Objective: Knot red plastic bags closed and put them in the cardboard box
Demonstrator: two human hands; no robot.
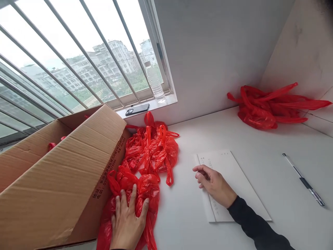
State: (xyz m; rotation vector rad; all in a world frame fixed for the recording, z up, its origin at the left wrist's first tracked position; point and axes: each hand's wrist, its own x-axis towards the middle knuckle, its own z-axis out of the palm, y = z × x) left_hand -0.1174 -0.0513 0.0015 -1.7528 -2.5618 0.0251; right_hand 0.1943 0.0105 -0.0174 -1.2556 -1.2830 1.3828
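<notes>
My left hand [128,224] lies with spread fingers on a tied red plastic bag [149,189] at the bottom, beside the cardboard box. What the bag contains is hidden. More knotted red plastic bags [153,149] are piled just beyond it, against the box and the wall below the window. Over the left part of a white notebook [235,180] with small handwriting hovers or rests my right hand [214,184]; I cannot tell whether it touches the page. Its fingers are loosely bent and apart, with nothing in them.
An open cardboard box [75,166] with printed text fills the left side, red plastic showing inside. A phone [137,109] and a clear bottle [156,85] are on the sill by the barred window. Loose red bags [265,107] lie back right; a pen [303,178] lies right.
</notes>
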